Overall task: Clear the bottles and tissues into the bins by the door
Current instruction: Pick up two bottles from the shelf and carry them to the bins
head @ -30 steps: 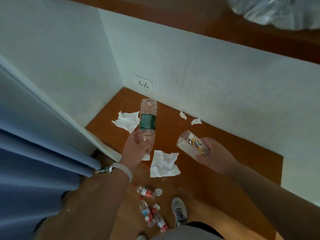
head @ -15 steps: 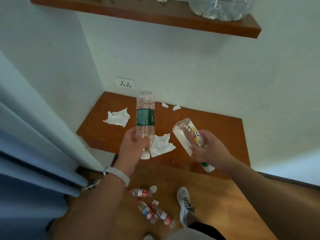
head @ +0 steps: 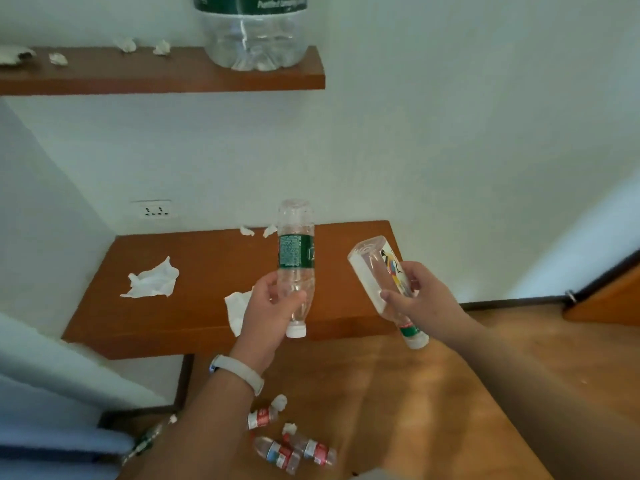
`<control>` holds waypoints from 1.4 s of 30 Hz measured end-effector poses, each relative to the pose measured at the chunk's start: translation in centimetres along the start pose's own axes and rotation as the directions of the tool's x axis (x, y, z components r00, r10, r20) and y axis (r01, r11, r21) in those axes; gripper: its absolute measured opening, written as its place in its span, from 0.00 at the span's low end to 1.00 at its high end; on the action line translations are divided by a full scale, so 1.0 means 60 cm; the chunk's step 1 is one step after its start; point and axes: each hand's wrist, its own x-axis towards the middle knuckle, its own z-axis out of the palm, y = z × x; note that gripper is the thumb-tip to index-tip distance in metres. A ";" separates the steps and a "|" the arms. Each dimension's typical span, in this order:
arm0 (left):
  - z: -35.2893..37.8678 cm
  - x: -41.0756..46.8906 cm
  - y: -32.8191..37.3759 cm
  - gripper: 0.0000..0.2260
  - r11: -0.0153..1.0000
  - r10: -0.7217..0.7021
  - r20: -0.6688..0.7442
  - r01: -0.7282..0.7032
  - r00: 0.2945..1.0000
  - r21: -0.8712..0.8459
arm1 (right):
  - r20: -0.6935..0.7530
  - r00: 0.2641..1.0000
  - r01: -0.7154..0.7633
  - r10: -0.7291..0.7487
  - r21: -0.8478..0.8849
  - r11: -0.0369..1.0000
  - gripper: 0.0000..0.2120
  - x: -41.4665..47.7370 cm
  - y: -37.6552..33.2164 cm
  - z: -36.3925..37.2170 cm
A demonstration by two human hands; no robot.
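Two bottles were in hand at this moment: my left hand [head: 268,308] was closed around the lower body of the green-labelled bottle [head: 296,263], held cap-down at centre frame, and my right hand [head: 417,299] was wrapped around the picture-labelled bottle [head: 384,278], tilted with its base toward the upper left and its cap low. Both were held above the front edge of the low wooden ledge [head: 194,317]. I judged the step to be collection complete for this pair, with carriage to the bins pending; no bins or door were visible, so the next move called for turning away to locate them. Outstanding items noted: crumpled tissues [head: 152,280] on the ledge at left of centre, small red-labelled bottles [head: 287,452] on the floor at bottom centre, and a large bottle [head: 254,36] on the upper shelf [head: 166,72].
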 end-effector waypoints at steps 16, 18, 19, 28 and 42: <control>0.614 -0.075 0.078 0.28 0.979 0.081 0.416 -0.151 0.906 0.137 | -0.355 0.900 -0.150 0.253 0.291 0.945 0.23 -0.144 0.357 -0.470; 0.690 -0.096 0.077 0.27 0.972 0.083 0.468 -0.175 0.880 0.155 | -0.397 0.871 -0.169 0.291 0.314 0.934 0.22 -0.174 0.393 -0.519; 0.727 -0.107 0.078 0.27 0.970 0.082 0.495 -0.183 0.865 0.159 | -0.421 0.852 -0.176 0.312 0.331 0.927 0.22 -0.189 0.412 -0.542; 0.976 -0.158 0.080 0.23 0.961 0.031 0.746 -0.225 0.665 0.160 | -0.594 0.635 -0.238 0.493 0.457 0.857 0.24 -0.310 0.542 -0.663; 1.279 -0.057 0.081 0.19 0.948 -0.100 0.940 -0.254 0.326 0.189 | -0.653 0.291 -0.366 0.700 0.600 0.711 0.20 -0.234 0.659 -0.779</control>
